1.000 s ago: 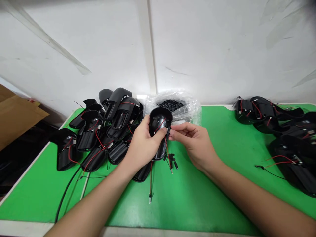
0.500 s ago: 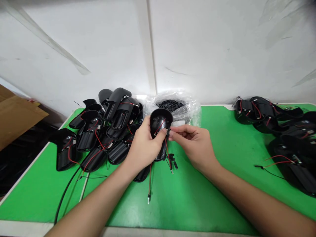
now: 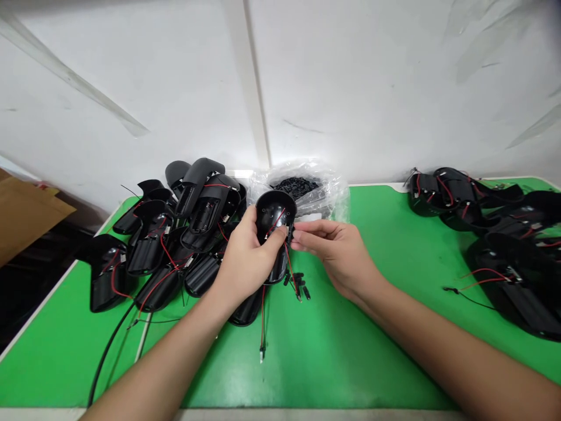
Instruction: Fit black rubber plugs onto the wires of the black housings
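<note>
My left hand (image 3: pixel 252 248) is wrapped round a black plastic housing (image 3: pixel 275 206), its thumb laid across the inner side. The rounded end of this housing points away from me, and red wires run inside it and hang down toward the table. At the housing's right edge, my right hand (image 3: pixel 331 248) is closed in a pinch; a small dark piece shows at its fingertips, too small to name. Just below lie several small black plastic parts (image 3: pixel 298 279) on the green table mat (image 3: pixel 350 351). Another black housing (image 3: pixel 246 310) rests partly under my left wrist.
A clear plastic bag (image 3: pixel 333 190) full of small black parts stands against the white wall. Black housings with red wires (image 3: pixel 151 251) are piled at the left, and more housings (image 3: pixel 508 292) lie at the right. A cardboard box (image 3: pixel 30 216) is at the far left.
The whole scene has shifted slightly left in the view. Both hands keep their places on the housing, with the right fingertips still at its right edge.
</note>
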The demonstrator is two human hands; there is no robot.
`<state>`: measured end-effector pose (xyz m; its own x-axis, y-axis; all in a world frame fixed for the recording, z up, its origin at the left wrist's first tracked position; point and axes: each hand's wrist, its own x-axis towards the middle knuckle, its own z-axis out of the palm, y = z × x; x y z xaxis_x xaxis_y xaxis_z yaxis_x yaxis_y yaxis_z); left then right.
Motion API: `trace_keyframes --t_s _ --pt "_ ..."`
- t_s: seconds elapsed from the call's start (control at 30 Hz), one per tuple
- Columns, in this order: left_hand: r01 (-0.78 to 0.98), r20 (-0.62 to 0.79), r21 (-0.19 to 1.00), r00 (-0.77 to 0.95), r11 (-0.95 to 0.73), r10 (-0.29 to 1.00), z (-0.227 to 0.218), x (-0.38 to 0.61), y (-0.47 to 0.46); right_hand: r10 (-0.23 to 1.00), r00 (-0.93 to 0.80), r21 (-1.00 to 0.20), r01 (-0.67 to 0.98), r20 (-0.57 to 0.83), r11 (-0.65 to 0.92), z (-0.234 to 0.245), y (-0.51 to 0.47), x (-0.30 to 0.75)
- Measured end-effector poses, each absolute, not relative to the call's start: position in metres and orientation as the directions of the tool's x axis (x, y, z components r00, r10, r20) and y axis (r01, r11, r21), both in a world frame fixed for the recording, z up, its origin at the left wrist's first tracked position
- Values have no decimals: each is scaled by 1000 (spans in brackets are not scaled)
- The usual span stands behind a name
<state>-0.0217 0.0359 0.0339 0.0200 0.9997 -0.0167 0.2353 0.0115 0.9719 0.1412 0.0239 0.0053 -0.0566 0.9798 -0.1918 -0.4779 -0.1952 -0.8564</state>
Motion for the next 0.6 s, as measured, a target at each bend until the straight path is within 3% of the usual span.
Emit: trace_keyframes --t_s 0.23,0.47,0.6 --pt "254 11 967 45 -22 999 34 -22 37 967 -81 -793 -557 -243 -246 6 24 141" --pt "333 37 941 64 -56 997 32 -22 36 992 -22 -888 -443 -121 -118 2 23 140" --pt "218 -14 976 46 3 999 33 -22 35 990 -90 -855 -500 -107 -138 0 22 141"
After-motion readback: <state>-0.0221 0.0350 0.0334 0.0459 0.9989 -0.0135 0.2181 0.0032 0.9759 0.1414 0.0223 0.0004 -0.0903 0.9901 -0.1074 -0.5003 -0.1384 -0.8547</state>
